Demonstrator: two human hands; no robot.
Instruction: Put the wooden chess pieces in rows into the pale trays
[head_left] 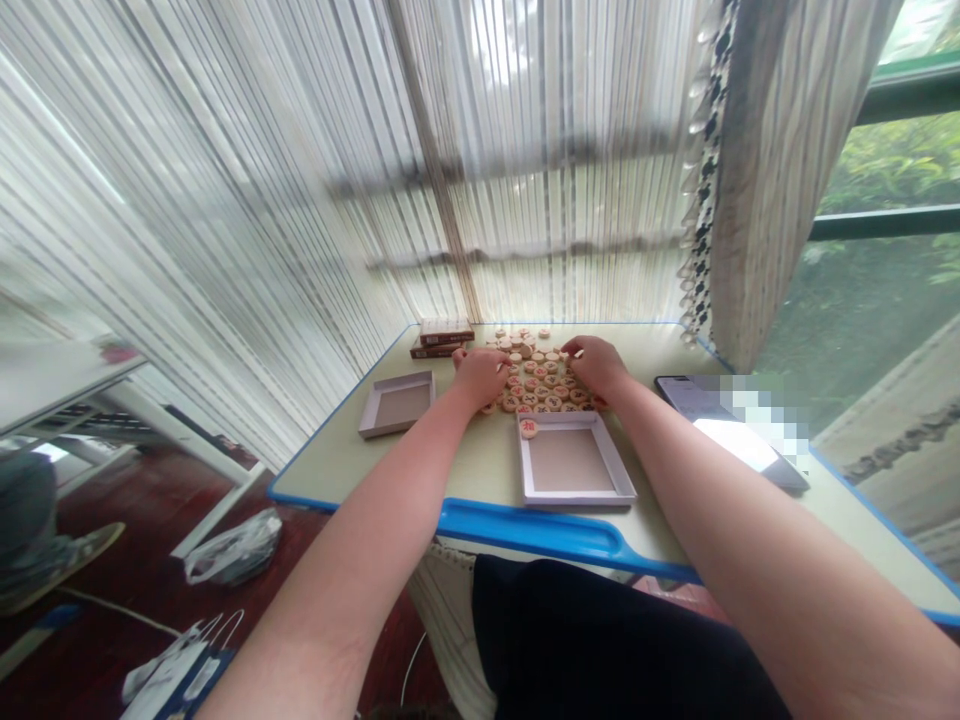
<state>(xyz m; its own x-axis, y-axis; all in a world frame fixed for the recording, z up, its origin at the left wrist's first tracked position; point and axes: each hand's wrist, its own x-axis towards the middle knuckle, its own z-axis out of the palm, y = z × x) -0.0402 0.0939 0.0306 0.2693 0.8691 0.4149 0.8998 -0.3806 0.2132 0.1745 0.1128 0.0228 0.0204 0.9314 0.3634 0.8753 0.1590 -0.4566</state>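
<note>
Several round wooden game pieces with red and dark characters lie in a heap on the pale desk. My left hand rests on the heap's left side, fingers curled over pieces. My right hand lies on the heap's right side, fingers bent down onto the pieces. One lone piece sits at the corner of an empty white box tray just in front of the heap. A second empty tray lies to the left.
Two dark flat boxes are stacked at the desk's far left. A tablet lies at the right. Striped curtains hang behind the desk, a window at the right. A plastic bag lies on the dark floor at left.
</note>
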